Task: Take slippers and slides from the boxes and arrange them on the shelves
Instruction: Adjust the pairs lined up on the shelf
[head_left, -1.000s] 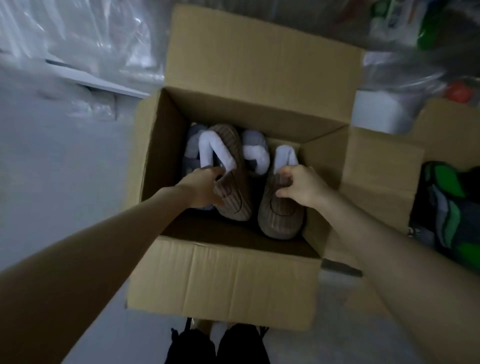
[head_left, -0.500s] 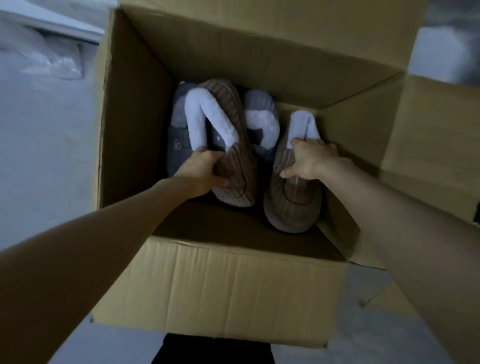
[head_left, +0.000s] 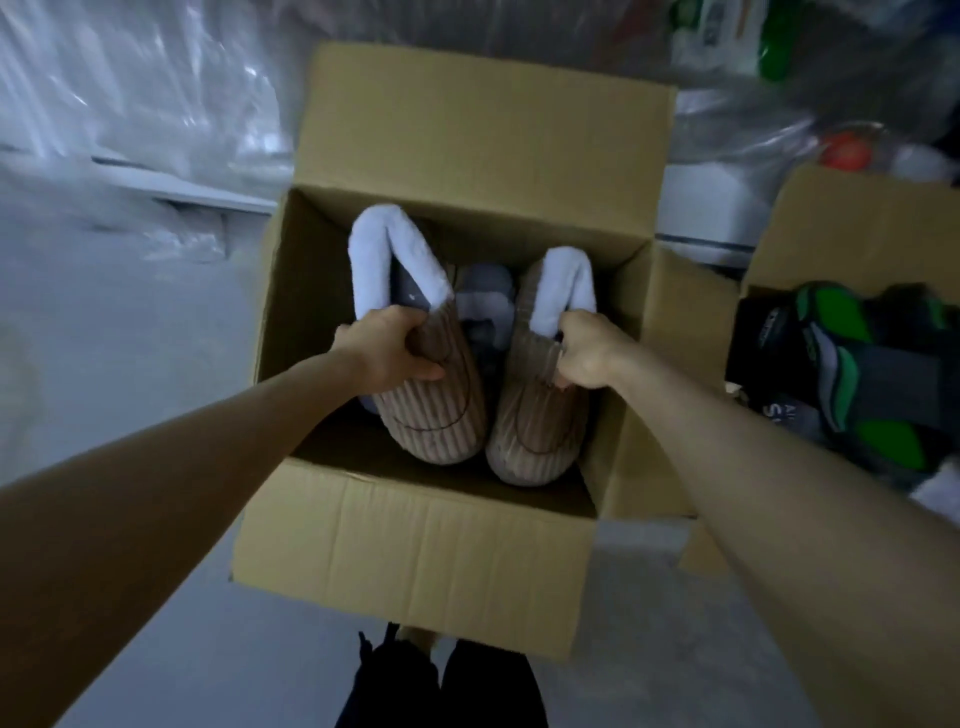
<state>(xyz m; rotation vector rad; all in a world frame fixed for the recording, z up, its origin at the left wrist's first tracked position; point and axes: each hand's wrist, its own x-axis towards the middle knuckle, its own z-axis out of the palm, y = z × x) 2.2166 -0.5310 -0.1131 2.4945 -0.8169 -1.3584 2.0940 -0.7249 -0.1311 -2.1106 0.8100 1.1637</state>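
left hand (head_left: 387, 347): clenched on upper edge of left slipper (head_left: 431, 400)
right hand (head_left: 589, 353): clenched on upper edge of right slipper (head_left: 535, 436)
slippers: tan ribbed fabric w/ stitched curve on toe, white fleece lining, toes toward camera
location: side by side inside open cardboard box (head_left: 415, 551), over grey slippers (head_left: 485, 296)
box 2 (head_left: 852, 228): at right, green/black slides (head_left: 852, 364) in it

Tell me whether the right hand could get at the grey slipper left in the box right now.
Probably not yet. The right hand is shut on a brown slipper, and the grey slipper lies wedged between and behind both brown slippers, the other held by the left hand.
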